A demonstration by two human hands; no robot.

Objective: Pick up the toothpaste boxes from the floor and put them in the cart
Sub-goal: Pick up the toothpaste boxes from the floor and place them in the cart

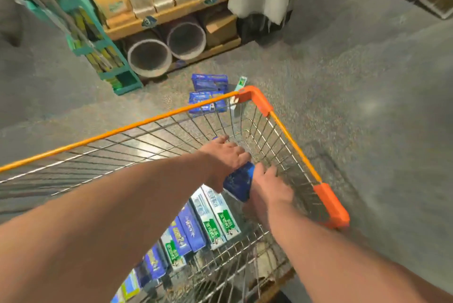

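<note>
Both the left hand (226,156) and right hand (270,186) grip one blue toothpaste box (239,183) inside the cart (147,121).

The left forearm (117,202) and right forearm (326,246) stretch forward, converging. The left hand (226,155) curls over a blue box (239,183) from above; the right hand (270,186) grips its right side, fingers spread.
</note>
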